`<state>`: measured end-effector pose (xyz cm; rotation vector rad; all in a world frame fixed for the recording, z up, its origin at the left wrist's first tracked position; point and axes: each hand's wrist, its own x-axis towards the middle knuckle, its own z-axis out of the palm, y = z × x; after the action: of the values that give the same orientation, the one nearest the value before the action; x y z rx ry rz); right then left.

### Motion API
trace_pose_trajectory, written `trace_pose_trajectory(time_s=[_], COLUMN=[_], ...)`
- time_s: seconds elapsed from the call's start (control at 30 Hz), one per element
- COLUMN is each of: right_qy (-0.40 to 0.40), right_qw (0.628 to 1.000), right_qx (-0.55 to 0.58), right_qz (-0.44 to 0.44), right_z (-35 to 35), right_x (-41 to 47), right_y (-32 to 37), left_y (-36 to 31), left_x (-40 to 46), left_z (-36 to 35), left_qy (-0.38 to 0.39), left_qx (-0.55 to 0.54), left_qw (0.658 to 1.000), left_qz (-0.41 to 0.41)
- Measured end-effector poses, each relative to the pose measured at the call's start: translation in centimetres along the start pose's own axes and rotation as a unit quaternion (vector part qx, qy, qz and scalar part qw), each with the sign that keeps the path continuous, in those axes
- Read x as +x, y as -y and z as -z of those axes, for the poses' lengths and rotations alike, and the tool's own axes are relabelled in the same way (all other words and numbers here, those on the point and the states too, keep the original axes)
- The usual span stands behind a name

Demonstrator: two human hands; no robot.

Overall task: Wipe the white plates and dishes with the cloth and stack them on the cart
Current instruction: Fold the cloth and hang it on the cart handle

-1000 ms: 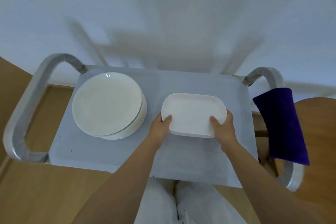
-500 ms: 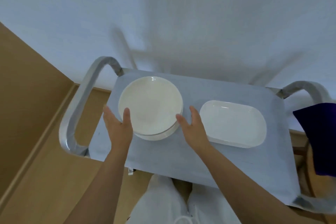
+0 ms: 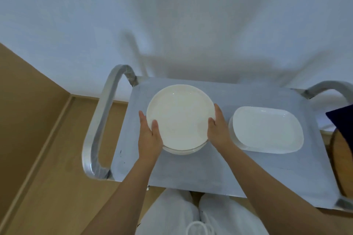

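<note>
Soft, even overhead light, faint wall shadows, slight blur, wide-angle edge distortion.

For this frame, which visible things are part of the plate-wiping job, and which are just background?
Part of the job:
- round plate stack, gripped at its rim by the left hand and right hand
- rectangular dishes, stacked beside it
- dark blue cloth, at the right edge
- cart

Background:
- cart handle
- wooden chair

Glossy white plates [image 3: 179,118] – matt grey cart top [image 3: 215,170], shiny metal handle [image 3: 99,122].
</note>
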<state>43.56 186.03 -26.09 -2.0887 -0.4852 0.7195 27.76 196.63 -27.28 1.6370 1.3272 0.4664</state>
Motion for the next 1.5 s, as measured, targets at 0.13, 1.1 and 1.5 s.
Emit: trace_pose_trajectory(time_s=[0.13,1.1,1.5], right_qy=[-0.019,-0.033,-0.09], right_qw=[1.0,0.992,0.991], right_qx=[0.016,0.115,0.083], right_qz=[0.003,-0.048,-0.045], right_z=[-0.3,-1.3,-0.8], right_x=[0.0,-0.8,-0.8], right_y=[0.1,-0.9,-0.3], left_y=[0.2,-1.3,-1.2], left_x=[0.7,2.2,2.8], left_z=[0.1,1.3,1.0], left_qy=[0.017,-0.021,-0.045], left_qx=[-0.005,-0.119,-0.012], left_qw=[1.0,0.991,0.999], left_qz=[-0.003,0.049,0.018])
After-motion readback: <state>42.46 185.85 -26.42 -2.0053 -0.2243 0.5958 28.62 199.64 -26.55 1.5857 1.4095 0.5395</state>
